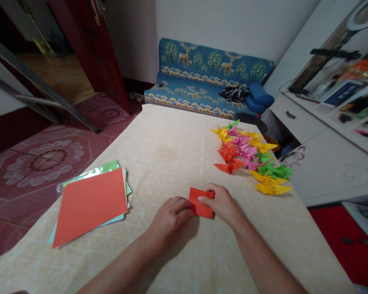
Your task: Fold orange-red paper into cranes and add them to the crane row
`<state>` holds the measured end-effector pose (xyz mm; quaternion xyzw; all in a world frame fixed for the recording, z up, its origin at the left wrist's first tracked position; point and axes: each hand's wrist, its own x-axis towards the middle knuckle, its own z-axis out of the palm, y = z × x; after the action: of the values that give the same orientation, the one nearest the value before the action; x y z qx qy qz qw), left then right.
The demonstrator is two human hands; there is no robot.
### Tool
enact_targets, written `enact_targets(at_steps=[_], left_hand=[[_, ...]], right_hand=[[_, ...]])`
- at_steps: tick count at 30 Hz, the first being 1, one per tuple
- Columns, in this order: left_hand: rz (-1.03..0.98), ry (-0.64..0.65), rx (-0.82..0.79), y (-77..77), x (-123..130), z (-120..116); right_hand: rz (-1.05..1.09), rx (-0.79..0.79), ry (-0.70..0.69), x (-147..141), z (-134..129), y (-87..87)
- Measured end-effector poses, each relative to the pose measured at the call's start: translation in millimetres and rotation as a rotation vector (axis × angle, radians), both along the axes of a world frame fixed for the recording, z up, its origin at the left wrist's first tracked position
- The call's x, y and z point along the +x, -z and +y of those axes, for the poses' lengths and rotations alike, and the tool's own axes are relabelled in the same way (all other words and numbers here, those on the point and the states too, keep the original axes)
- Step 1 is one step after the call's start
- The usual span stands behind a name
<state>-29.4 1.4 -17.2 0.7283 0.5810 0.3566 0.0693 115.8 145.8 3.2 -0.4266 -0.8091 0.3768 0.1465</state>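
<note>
A small folded square of red origami paper (201, 209) lies on the table in front of me. My right hand (221, 201) pinches its right side, thumb on top and fingers curled at the far edge. At the left edge, my left hand (173, 215) has its fingers bent together and holds the paper against the tabletop; its fingertips are partly hidden. To the left is a stack of coloured sheets with a red sheet (92, 206) on top. Folded paper cranes in orange-red (228, 153), pink (245, 149), yellow (269, 183) and green (274, 169) sit clustered at the right.
The table (171, 151) has a pale patterned cover. Beyond its far edge stands a blue sofa (196, 92) with a deer pattern. A white cabinet (334, 159) is on the right, and a metal ladder-like frame (49, 90) is on the left near a red door (95, 53).
</note>
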Motion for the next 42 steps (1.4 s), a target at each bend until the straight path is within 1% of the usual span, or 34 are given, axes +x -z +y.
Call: enact_targets(at_steps=[2,3,5,7,9,11,12,13,14,16,17,18,19,22,25,28,33,36,39,41,42], left_hand=[[0.028,-0.014,0.019,-7.7,-4.7,7.7],[0.045,-0.02,0.028,-10.9,-6.7,12.5],[0.089,-0.011,0.029,-14.0,-9.1,22.7],[0.128,0.014,0.001,-11.8,-8.9,31.7],[0.147,0.015,-0.016,-5.7,-6.9,37.3],[0.163,-0.003,-0.024,1.4,-3.8,38.7],[0.173,-0.018,-0.031,4.7,-1.9,38.1],[0.185,-0.034,-0.037,7.5,0.2,36.8],[0.197,-0.053,-0.046,9.9,2.4,35.0],[0.218,-0.09,-0.054,13.7,7.3,31.0],[0.224,-0.108,-0.052,15.1,9.7,29.2],[0.229,-0.123,-0.042,16.3,11.9,27.7],[0.233,-0.138,-0.033,17.0,13.8,26.5],[0.251,-0.158,-0.032,16.8,16.7,25.2],[0.264,-0.162,-0.037,14.0,16.2,25.8],[0.263,-0.174,-0.033,11.6,14.9,26.2],[0.245,-0.175,-0.047,10.9,14.1,25.3],[0.232,-0.181,-0.039,12.0,14.0,24.6],[0.206,-0.177,-0.032,12.2,13.4,23.7],[0.18,-0.17,-0.037,11.1,12.8,23.1],[0.163,-0.167,-0.044,10.3,12.5,22.9]], right_hand=[[0.098,-0.038,0.062,-5.6,10.2,6.1],[0.123,-0.023,0.093,-8.8,14.9,9.3],[0.097,0.068,0.157,-14.2,20.9,14.6],[0.012,0.214,0.209,-17.0,21.2,17.9],[-0.05,0.411,0.236,-16.5,16.9,19.0],[-0.029,0.595,0.207,-13.7,10.5,18.5],[0.002,0.651,0.147,-12.1,7.3,18.0],[0.024,0.669,0.048,-10.6,4.5,17.4],[0.026,0.653,-0.083,-9.5,2.1,17.0],[-0.038,0.577,-0.365,-8.9,-0.2,16.8],[-0.09,0.54,-0.469,-9.6,0.1,17.1],[-0.142,0.514,-0.539,-11.1,1.4,17.7],[-0.184,0.504,-0.578,-13.4,3.8,18.4],[-0.262,0.527,-0.625,-25.6,15.5,20.5],[-0.314,0.579,-0.598,-43.8,28.4,22.3],[-0.343,0.604,-0.508,-63.4,38.4,25.9],[-0.342,0.604,-0.26,-95.1,54.2,31.7],[-0.259,0.588,-0.118,-110.9,67.3,27.1],[-0.07,0.566,-0.042,-113.7,76.8,16.5],[-0.007,0.557,-0.045,-103.0,76.0,10.1],[0.007,0.56,-0.068,-93.3,72.5,8.2]])
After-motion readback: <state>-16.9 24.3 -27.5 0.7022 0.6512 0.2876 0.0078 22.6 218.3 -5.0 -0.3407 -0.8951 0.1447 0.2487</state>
